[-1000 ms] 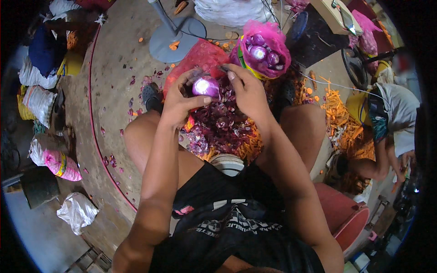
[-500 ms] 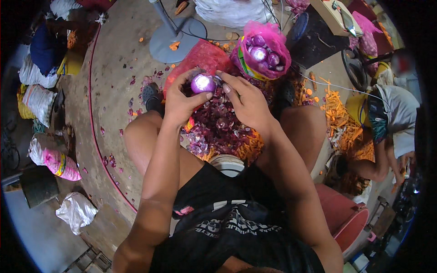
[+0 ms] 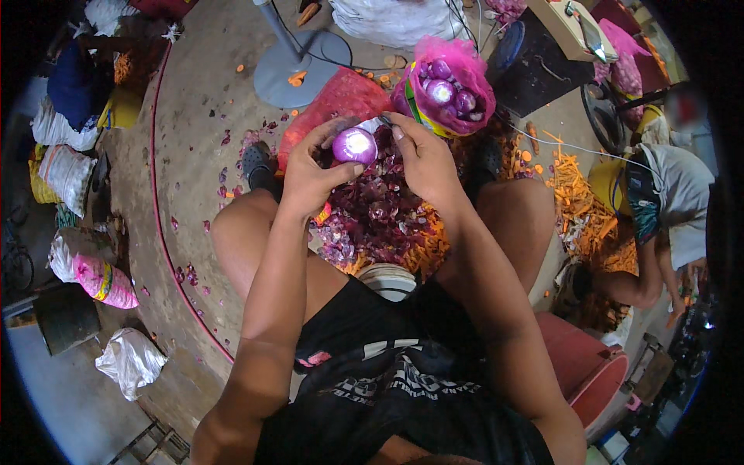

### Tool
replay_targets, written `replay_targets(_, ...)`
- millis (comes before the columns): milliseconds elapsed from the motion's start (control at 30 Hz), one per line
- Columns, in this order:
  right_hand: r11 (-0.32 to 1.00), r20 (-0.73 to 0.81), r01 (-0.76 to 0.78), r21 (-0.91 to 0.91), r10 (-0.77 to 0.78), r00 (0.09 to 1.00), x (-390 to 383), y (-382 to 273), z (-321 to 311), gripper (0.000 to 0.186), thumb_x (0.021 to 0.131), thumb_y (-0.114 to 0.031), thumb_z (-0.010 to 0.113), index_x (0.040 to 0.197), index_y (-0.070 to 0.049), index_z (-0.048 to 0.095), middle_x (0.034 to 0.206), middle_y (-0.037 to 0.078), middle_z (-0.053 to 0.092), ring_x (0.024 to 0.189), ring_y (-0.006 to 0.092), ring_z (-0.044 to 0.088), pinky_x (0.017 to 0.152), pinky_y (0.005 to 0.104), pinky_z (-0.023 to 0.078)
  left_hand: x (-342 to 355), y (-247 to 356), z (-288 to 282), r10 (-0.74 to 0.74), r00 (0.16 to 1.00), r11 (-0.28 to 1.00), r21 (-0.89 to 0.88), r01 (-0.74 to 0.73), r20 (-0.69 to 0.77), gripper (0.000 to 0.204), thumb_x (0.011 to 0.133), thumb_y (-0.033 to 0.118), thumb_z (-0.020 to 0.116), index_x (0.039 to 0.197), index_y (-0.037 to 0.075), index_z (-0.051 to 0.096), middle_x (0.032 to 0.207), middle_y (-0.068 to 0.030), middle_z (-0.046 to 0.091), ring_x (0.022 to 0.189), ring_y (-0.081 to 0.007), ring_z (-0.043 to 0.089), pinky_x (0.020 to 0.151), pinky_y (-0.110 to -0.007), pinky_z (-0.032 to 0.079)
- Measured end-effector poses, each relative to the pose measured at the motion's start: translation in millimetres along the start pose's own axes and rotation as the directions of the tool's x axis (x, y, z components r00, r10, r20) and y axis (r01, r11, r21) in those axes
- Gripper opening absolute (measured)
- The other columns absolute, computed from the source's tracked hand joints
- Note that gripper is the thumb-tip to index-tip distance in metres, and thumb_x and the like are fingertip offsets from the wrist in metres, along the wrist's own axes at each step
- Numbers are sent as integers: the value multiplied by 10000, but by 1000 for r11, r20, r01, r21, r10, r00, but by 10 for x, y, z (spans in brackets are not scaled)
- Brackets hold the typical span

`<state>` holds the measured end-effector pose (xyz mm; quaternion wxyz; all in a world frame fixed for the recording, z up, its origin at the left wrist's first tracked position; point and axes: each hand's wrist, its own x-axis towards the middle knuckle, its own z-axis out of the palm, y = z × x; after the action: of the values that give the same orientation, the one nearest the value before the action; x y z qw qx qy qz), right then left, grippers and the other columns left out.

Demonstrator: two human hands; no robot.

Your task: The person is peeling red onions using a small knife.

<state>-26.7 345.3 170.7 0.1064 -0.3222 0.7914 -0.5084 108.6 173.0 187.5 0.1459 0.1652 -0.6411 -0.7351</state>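
A red hose (image 3: pixel 153 132) runs down the left side of the floor (image 3: pixel 198 116). Left of it lie a striped sack (image 3: pixel 66 184), a pink sack (image 3: pixel 101 279) with a yellow band and, lower down, a crumpled white bag (image 3: pixel 132 360). At the top, a grey stand (image 3: pixel 280 35) rises from its round base, on which orange bits (image 3: pixel 297 78) lie; a big white sack (image 3: pixel 399 22) is near it. At upper right, a phone (image 3: pixel 591 39) rests on a pale box (image 3: pixel 564 29). A co-worker (image 3: pixel 678 186) in a grey top bends near a yellow bucket (image 3: pixel 604 184) and orange peelings (image 3: pixel 575 198). A red bucket (image 3: pixel 573 358) is at lower right.
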Motion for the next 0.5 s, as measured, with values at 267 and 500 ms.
replay_targets(267, 983, 19, -181, -38, 182, 983, 57, -34, -140, 350, 1106, -214, 555, 1414, -87, 665, 1329, 198, 721, 1231, 305, 698, 1067, 369, 497, -28, 2, -46, 43, 998, 955, -296, -29, 41, 785, 752, -55, 854, 1477, -35, 554, 1494, -149, 603, 1383, -277, 580, 1188, -424, 446)
replay_targets(500, 962, 43, -220, 161, 216, 976, -9, -75, -190, 408, 1118, -263, 523, 1445, -39, 621, 1308, 212, 721, 1227, 303, 687, 1067, 403, 492, 29, 14, -82, 114, 969, 985, -105, -140, -218, 717, 801, -38, 859, 1454, -48, 563, 1440, -163, 625, 1324, -260, 613, 1157, -408, 479)
